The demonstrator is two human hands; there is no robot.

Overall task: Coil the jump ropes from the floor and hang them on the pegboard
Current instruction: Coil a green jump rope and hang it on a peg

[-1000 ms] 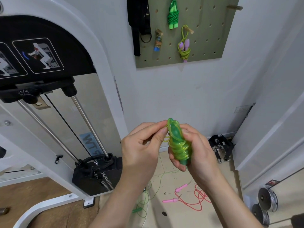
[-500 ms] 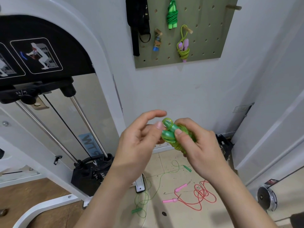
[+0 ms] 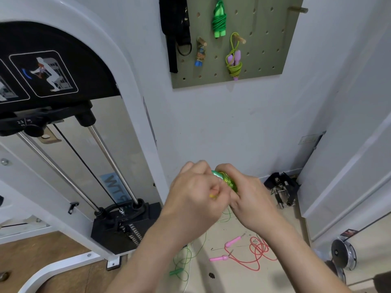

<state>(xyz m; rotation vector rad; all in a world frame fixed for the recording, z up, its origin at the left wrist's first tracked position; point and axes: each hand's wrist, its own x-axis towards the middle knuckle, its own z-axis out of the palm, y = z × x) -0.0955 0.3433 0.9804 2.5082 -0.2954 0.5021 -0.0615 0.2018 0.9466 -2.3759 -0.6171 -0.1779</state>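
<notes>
A coiled translucent green jump rope (image 3: 227, 180) sits between my two hands at chest height. My right hand (image 3: 249, 197) grips the bundle from the right. My left hand (image 3: 196, 193) has its fingers curled and pinches a yellow-green strand of the same rope at its left end. On the floor lie a red rope with pink handles (image 3: 249, 253) and a thin green rope (image 3: 183, 263), both loose. The olive pegboard (image 3: 266, 56) on the wall carries a green coiled rope (image 3: 219, 22) and a yellow-green rope with lilac handles (image 3: 233, 62). One wooden peg (image 3: 298, 9) at top right is bare.
A white cable machine (image 3: 69, 157) with a black weight stack (image 3: 124, 225) fills the left. Black straps (image 3: 175, 32) and a small blue-handled bundle (image 3: 200, 53) hang on the board. Black gear (image 3: 282, 187) lies by the wall; weight plates (image 3: 342, 253) stand at the right.
My left hand has gone from spread fingers to a curled pinch on the strand, and both hands have dropped a little with the bundle turned more sideways.
</notes>
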